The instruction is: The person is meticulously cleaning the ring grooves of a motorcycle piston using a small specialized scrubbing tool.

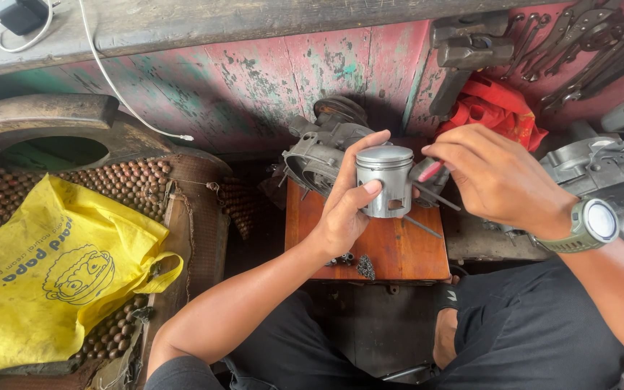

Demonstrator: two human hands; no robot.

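Left hand (344, 209): fingers clamped around grey cylindrical metal piston (386, 180), held above small reddish-brown wooden desk (399, 249). Right hand (500, 180): fingers pinched on thin red-handled tool (427, 173) beside piston.

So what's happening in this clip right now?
A seated person holds a silver metal piston upright in the left hand, above a small reddish wooden stool. The right hand grips red-handled pliers against the piston's side. An engine casing lies just behind. Wrenches hang on the red wall, and a yellow bag lies to the left.
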